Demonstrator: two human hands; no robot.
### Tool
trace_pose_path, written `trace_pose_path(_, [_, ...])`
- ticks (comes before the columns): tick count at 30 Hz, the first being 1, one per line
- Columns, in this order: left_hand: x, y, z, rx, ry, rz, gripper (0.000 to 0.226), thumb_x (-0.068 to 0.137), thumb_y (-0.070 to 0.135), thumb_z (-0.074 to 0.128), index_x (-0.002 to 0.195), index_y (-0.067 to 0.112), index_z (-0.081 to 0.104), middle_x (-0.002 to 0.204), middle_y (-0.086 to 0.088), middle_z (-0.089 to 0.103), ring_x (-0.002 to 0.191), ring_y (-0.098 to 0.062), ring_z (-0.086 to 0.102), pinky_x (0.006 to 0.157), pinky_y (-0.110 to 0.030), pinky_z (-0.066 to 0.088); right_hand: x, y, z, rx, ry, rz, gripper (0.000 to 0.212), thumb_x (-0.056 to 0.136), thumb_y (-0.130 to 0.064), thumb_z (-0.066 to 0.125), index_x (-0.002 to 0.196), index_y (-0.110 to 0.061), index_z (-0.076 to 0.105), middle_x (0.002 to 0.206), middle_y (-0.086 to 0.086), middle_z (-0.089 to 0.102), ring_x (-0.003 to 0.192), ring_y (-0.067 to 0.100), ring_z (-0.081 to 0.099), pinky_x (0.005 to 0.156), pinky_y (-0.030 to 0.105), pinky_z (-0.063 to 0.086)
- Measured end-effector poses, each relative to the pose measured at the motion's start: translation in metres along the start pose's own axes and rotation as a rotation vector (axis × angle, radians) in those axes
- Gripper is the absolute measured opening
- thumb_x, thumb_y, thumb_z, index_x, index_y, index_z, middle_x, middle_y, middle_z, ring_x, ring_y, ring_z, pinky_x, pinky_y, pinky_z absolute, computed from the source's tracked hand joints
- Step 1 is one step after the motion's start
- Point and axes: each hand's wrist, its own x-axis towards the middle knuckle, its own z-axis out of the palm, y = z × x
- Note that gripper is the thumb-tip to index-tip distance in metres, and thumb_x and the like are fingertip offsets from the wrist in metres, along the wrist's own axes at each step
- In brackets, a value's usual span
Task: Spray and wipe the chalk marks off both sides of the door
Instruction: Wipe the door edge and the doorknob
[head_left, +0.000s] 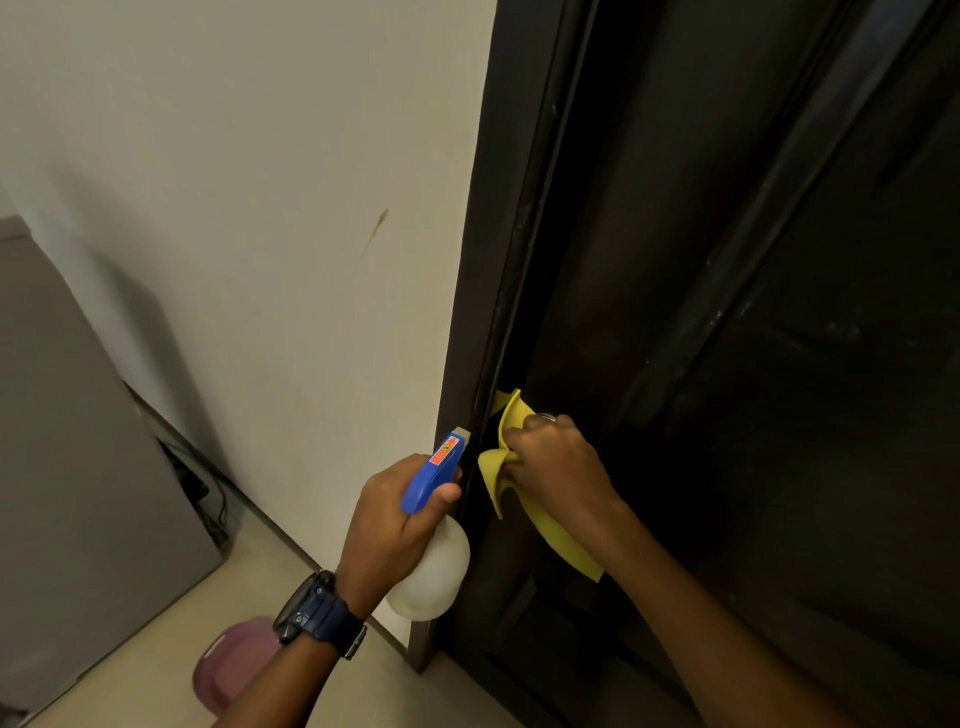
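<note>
A dark door (779, 312) fills the right half of the head view, set in a dark frame (483, 260). My left hand (384, 525) grips a white spray bottle (434, 577) with a blue trigger head, its nozzle pointing up beside the frame. My right hand (556, 467) holds a yellow cloth (519, 493) bunched against the door near its left edge; a bit of metal, perhaps the door knob (545, 415), shows above the knuckles. Faint pale specks dot the door; I see no clear chalk marks here.
A cream wall (260, 208) with a brown streak stands left of the frame. A grey appliance (78, 467) with cables behind it sits at the far left. A purple-lidded container (228, 665) lies on the beige floor below my left wrist.
</note>
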Motion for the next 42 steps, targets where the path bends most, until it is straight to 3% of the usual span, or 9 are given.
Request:
trace_pose_path(4, [-0.006,-0.003,-0.005,0.020,0.008,-0.043,0.082,0.083,0.090,0.025,0.097,0.020,0.066,0.082,0.014,0.064,0.083,-0.010,0.062,0.069,-0.013,0.045,-0.001,0.007,-0.006,0.022,-0.102,-0.021,0.035,0.093,-0.007,0.058,0.125,-0.022,0.065,0.120,0.006,0.062,0.120,0.031,0.051,0.091,0.039,0.056])
trace_pose_path(14, [-0.032,-0.011,-0.011,0.016,-0.001,-0.089,0.091,0.085,0.088,0.027,0.099,0.009,0.070,0.083,0.004,0.068,0.074,-0.018,0.064,0.069,-0.044,0.056,-0.012,0.011,0.025,0.253,0.185,0.064,0.013,0.095,-0.032,0.060,0.097,-0.020,0.066,0.106,-0.003,0.061,0.098,0.021,0.052,0.074,0.030,0.043])
trace_pose_path(20, [-0.017,-0.008,-0.027,-0.003,0.021,-0.030,0.058,0.086,0.088,0.025,0.101,0.043,0.060,0.097,0.018,0.065,0.083,-0.008,0.065,0.067,-0.028,0.056,-0.066,0.018,0.028,0.781,0.363,0.252,0.028,0.091,-0.006,0.066,0.093,-0.034,0.063,0.097,-0.023,0.062,0.094,-0.013,0.060,0.077,0.005,0.047])
trace_pose_path(22, [-0.012,-0.006,-0.029,0.001,0.005,-0.015,0.056,0.086,0.087,0.026,0.098,0.045,0.060,0.097,0.019,0.065,0.083,-0.007,0.065,0.067,-0.024,0.054,-0.081,0.022,0.028,0.868,0.481,0.337,0.036,0.090,-0.002,0.067,0.102,-0.036,0.064,0.101,-0.016,0.066,0.096,-0.005,0.064,0.081,0.016,0.054])
trace_pose_path(25, [-0.008,-0.005,-0.024,-0.013,-0.020,-0.018,0.067,0.085,0.088,0.026,0.100,0.034,0.063,0.095,0.015,0.066,0.082,-0.013,0.065,0.067,-0.029,0.055,-0.076,0.029,0.020,0.718,0.657,0.272,0.028,0.088,-0.004,0.067,0.114,-0.015,0.069,0.111,-0.001,0.067,0.102,0.012,0.063,0.087,0.035,0.056])
trace_pose_path(32, [-0.003,0.007,-0.006,-0.014,-0.068,0.028,0.058,0.089,0.084,0.027,0.095,0.039,0.063,0.085,0.025,0.064,0.075,-0.003,0.063,0.069,-0.012,0.047,-0.017,-0.002,0.051,0.255,0.263,0.153,0.049,0.093,-0.040,0.039,0.128,-0.015,0.061,0.129,0.006,0.060,0.119,0.028,0.057,0.099,0.036,0.046])
trace_pose_path(37, [-0.007,0.017,0.000,-0.018,-0.052,0.026,0.042,0.087,0.086,0.028,0.101,0.062,0.058,0.086,0.030,0.064,0.079,0.001,0.063,0.070,-0.005,0.045,-0.040,0.007,0.077,0.727,0.469,0.243,0.040,0.097,-0.038,0.050,0.124,-0.012,0.065,0.119,0.000,0.067,0.108,0.006,0.059,0.091,0.023,0.050])
trace_pose_path(40, [-0.010,0.020,0.002,-0.022,-0.047,0.050,0.044,0.087,0.085,0.029,0.101,0.057,0.061,0.085,0.026,0.065,0.077,-0.003,0.064,0.069,-0.007,0.045,-0.066,0.011,0.104,1.175,0.443,0.620,0.017,0.097,-0.016,0.062,0.081,-0.013,0.069,0.074,-0.001,0.066,0.065,-0.003,0.058,0.064,0.022,0.048])
trace_pose_path(42, [-0.009,0.024,0.001,-0.033,-0.060,0.073,0.041,0.088,0.085,0.029,0.102,0.060,0.059,0.085,0.029,0.064,0.077,-0.001,0.064,0.069,-0.005,0.044,-0.087,0.012,0.119,1.518,0.312,0.862,0.022,0.100,-0.013,0.057,0.085,-0.009,0.071,0.080,0.008,0.070,0.075,0.011,0.064,0.074,0.034,0.051])
